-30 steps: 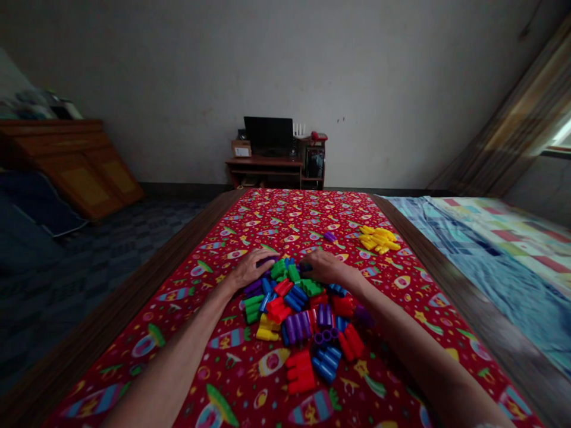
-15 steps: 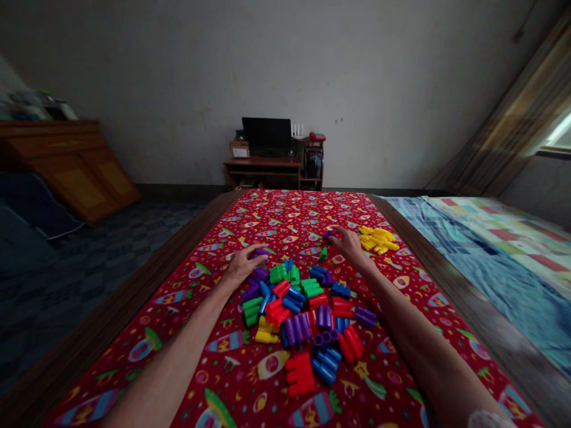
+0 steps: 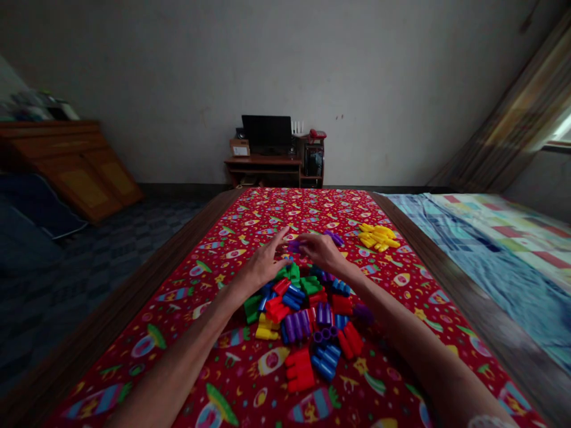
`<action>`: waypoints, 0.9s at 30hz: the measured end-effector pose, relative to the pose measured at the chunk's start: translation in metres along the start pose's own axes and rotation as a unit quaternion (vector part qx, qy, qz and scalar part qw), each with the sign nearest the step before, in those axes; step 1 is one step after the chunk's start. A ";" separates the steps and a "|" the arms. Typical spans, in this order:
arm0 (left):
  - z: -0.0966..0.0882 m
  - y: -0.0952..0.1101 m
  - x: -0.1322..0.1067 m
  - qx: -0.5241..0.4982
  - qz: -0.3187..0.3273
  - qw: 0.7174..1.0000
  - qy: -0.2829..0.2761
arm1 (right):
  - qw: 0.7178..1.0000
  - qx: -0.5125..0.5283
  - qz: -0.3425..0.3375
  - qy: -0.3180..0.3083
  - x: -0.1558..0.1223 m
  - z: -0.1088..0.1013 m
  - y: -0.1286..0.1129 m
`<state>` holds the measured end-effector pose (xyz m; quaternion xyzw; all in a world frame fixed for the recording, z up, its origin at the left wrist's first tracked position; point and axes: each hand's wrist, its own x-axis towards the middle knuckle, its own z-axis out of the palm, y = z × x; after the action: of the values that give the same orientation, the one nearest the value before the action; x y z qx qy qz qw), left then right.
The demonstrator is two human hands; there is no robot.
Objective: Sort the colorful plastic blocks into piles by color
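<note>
My right hand (image 3: 325,252) reaches over the far side of the pile, its fingertips closed on a purple toy block (image 3: 294,245). Close by on the left, my left hand (image 3: 264,263) holds nothing, thumb and fingers apart, facing that block. Just past my right hand lie purple blocks (image 3: 334,238) on the cloth. Beneath and in front of both hands spreads a mixed heap of ribbed plastic blocks: green blocks (image 3: 311,285), red blocks (image 3: 300,370), blue blocks (image 3: 327,361), a purple block (image 3: 297,326) and yellow blocks (image 3: 266,329). My hands and forearms hide part of the heap.
A separate group of yellow blocks (image 3: 378,238) lies at the right on the red patterned tablecloth (image 3: 285,208). Beyond the table stands a desk with a monitor (image 3: 266,133). A bed (image 3: 499,249) adjoins on the right, a wooden cabinet (image 3: 66,166) stands left.
My left hand has moved right and let go of its purple block. My right hand has come left, leaving purple at the far right, and now grips a purple block between the hands.
</note>
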<state>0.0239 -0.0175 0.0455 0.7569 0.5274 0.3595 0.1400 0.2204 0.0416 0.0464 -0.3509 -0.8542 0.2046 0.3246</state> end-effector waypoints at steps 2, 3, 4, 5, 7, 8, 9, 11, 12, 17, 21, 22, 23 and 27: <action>-0.012 -0.010 -0.001 0.074 -0.019 0.996 -0.038 | 0.997 -0.041 0.057 0.033 0.002 -0.012 0.022; -0.018 -0.017 -0.002 0.105 -0.042 0.991 -0.073 | 0.993 -0.070 0.086 0.050 0.003 -0.018 0.033; -0.025 -0.025 -0.003 0.126 -0.069 0.983 -0.114 | 0.986 -0.101 0.111 0.066 0.003 -0.024 0.044; -0.031 -0.033 -0.005 0.133 -0.093 0.975 -0.153 | 0.980 -0.130 0.130 0.080 0.002 -0.030 0.053; -0.037 -0.045 -0.007 0.114 -0.113 0.967 -0.198 | 0.967 -0.178 0.151 0.099 -0.001 -0.039 0.066; -0.037 -0.050 -0.007 0.094 -0.111 0.969 -0.198 | 0.962 -0.198 0.155 0.107 -0.002 -0.042 0.069; -0.035 -0.053 -0.008 0.073 -0.107 0.973 -0.189 | 0.958 -0.214 0.154 0.115 -0.003 -0.043 0.069; -0.029 -0.057 -0.007 0.034 -0.104 0.980 -0.168 | 0.956 -0.226 0.144 0.119 -0.003 -0.044 0.062; -0.025 -0.057 -0.006 0.018 -0.108 0.981 -0.158 | 0.961 -0.216 0.132 0.110 -0.002 -0.042 0.055; -0.012 -0.039 0.001 -0.059 -0.129 0.989 -0.042 | 0.999 -0.030 0.018 0.011 0.000 -0.015 0.007; 0.000 -0.011 0.004 -0.159 -0.095 0.982 -0.021 | 0.998 0.029 -0.031 -0.039 -0.004 0.006 -0.017; 0.003 -0.006 0.004 -0.170 -0.089 0.981 -0.022 | 0.998 0.026 -0.035 -0.052 -0.004 0.008 -0.018; 0.004 -0.003 0.004 -0.173 -0.084 0.981 -0.024 | 0.997 0.022 -0.035 -0.063 -0.004 0.008 -0.017; -0.005 -0.014 0.004 -0.086 -0.088 0.992 -0.033 | 1.000 0.011 0.013 -0.026 0.002 -0.005 0.007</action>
<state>0.0110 -0.0088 0.0423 0.7042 0.5544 0.3647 0.2524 0.2259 0.0480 0.0464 -0.3529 -0.8555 0.2274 0.3032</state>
